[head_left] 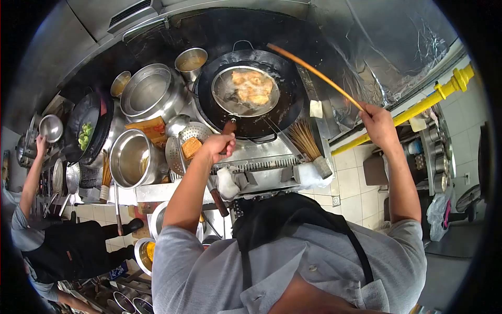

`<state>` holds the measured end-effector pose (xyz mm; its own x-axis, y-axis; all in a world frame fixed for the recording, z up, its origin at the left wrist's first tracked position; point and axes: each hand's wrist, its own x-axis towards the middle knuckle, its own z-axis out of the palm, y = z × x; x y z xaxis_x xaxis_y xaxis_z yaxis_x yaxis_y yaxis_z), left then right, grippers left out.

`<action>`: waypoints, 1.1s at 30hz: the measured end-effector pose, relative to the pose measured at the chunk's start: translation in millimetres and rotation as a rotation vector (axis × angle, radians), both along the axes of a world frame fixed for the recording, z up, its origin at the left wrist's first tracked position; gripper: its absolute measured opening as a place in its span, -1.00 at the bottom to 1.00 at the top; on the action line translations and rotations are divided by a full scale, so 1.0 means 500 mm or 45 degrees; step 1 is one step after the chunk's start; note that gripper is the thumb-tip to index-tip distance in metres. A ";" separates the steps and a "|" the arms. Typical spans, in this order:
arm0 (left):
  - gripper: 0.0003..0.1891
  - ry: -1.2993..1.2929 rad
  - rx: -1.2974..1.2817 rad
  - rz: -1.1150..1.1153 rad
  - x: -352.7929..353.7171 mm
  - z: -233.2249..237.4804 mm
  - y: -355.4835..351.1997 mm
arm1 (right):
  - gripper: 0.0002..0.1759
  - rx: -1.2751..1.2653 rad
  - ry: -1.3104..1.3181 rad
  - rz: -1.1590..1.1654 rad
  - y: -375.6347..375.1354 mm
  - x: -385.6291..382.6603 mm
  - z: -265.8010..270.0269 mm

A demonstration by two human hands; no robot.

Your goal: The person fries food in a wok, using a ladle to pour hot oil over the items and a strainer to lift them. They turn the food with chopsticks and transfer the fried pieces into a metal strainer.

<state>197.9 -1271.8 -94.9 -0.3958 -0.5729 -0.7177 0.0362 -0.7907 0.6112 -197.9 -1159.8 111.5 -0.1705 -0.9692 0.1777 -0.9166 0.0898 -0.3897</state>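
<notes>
My left hand (219,147) is closed around the wooden handle (229,126) of a round mesh strainer (225,98). Golden fried pieces (252,87) lie in the strainer, which is over a large black wok (293,99). Raised to the right of the wok, my right hand (378,124) grips one end of a long wooden stick (316,76). The stick's far tip points up and left, above the wok's far right rim, apart from the food. Beside my left wrist, a perforated ladle (174,156) holds a browned block of food (191,147).
Metal pots (135,157) and bowls crowd the left. A bamboo brush (306,138) lies right of the wok. A yellow pipe (402,114) runs along the right. At far left, a co-worker's hand (41,145) holds a ladle (51,128) near another wok (93,112) with greens.
</notes>
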 end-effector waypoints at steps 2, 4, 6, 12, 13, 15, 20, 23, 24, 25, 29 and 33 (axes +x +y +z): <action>-0.82 -0.015 -0.060 0.019 0.012 0.004 0.043 | -0.71 -0.048 0.170 0.153 -0.024 -0.015 0.001; -0.85 -0.024 -0.123 0.102 0.017 0.020 0.084 | -0.71 0.013 0.201 0.151 -0.040 -0.001 0.015; -0.87 -0.028 -0.201 0.140 0.022 0.002 0.113 | -0.75 0.052 0.259 0.189 -0.058 0.022 0.026; -0.88 -0.028 -0.300 0.247 0.020 0.001 0.155 | -0.74 0.020 0.429 0.360 -0.119 0.084 0.022; -0.89 -0.031 -0.317 0.259 0.021 -0.002 0.161 | -0.74 0.020 0.432 0.366 -0.127 0.097 0.020; -0.89 -0.031 -0.342 0.268 0.025 -0.008 0.168 | -0.72 -0.018 0.525 0.441 -0.141 0.122 0.012; -0.88 -0.028 -0.376 0.198 0.031 -0.023 0.177 | -0.74 0.076 0.656 0.451 -0.169 0.176 0.012; -0.89 -0.018 -0.370 0.181 0.035 -0.023 0.178 | -0.74 0.102 0.692 0.457 -0.171 0.196 0.025; -0.89 -0.011 -0.368 0.184 0.035 -0.023 0.178 | -0.74 0.104 0.699 0.460 -0.173 0.199 0.028; -0.89 0.014 -0.355 0.181 0.036 -0.023 0.177 | -0.75 0.105 0.715 0.463 -0.177 0.200 0.031; -0.89 0.007 -0.367 0.159 0.039 -0.030 0.175 | -0.76 0.086 0.740 0.505 -0.189 0.208 0.029; -0.88 -0.009 -0.385 0.163 0.034 -0.025 0.179 | -0.76 0.098 0.799 0.506 -0.195 0.233 0.051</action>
<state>215.0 -1182.2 -107.5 -0.3020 -0.8052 -0.5103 0.1184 -0.5628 0.8181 -81.5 -1257.3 137.2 0.3066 -0.9502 0.0554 -0.9337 -0.2889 0.2114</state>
